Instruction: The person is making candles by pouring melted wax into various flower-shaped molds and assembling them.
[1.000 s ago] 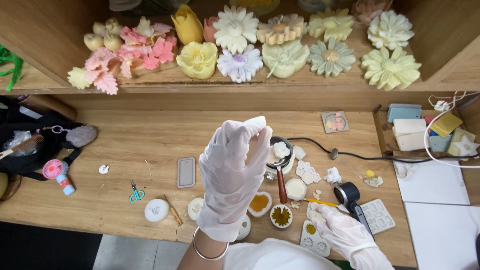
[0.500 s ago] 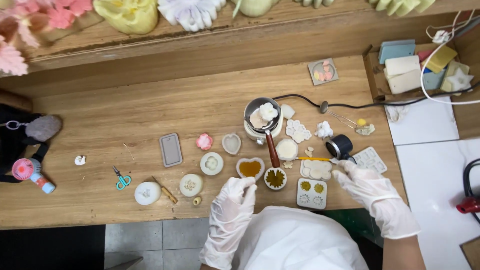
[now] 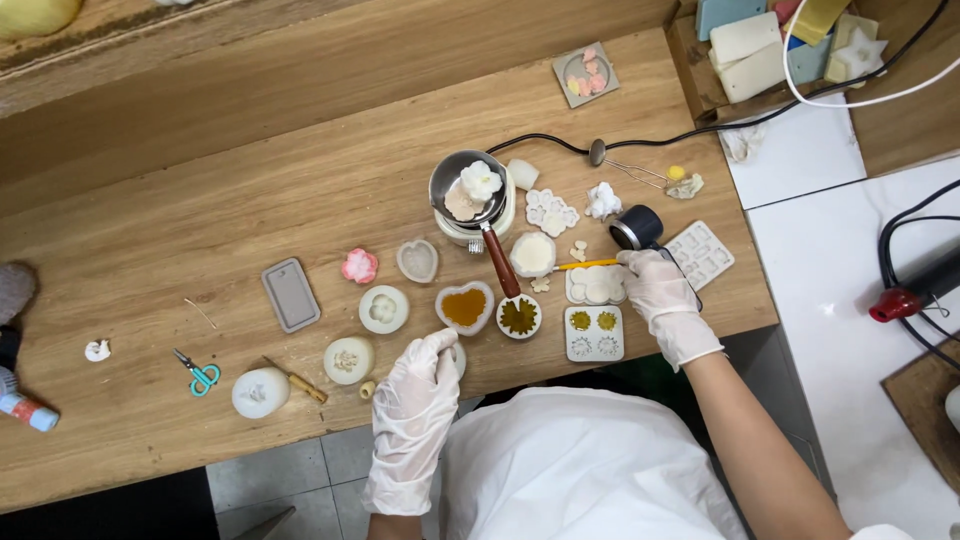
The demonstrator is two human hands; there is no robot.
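1. You look down from above on a wooden table (image 3: 150,250) strewn with small moulds. Both your hands wear thin white gloves.
2. Your left hand (image 3: 420,385), at lower centre of the frame, lies curled over a small round white mould (image 3: 457,358) at the table's near edge. The mould is mostly hidden, and you cannot tell whether the fingers clasp it or only rest on it.
3. Your right hand (image 3: 655,290), right of centre, has its fingers closed around a black handheld tool (image 3: 640,230) whose round head points up the frame.
4. Filled so far, as it appears – a heart-shaped mould (image 3: 465,307) with amber liquid, and just to its right a round flower mould (image 3: 519,317) holding dark golden liquid.
5. A square four-cavity mould (image 3: 593,333) below your right hand looks half done: the two upper cavities are yellow, the two lower pale.
6. Above centre, a small melting pan (image 3: 468,198) with a reddish handle holds unmelted white pieces.
7. Several pale moulds to the left – one of them a round white mould (image 3: 383,309) – show no coloured fill.
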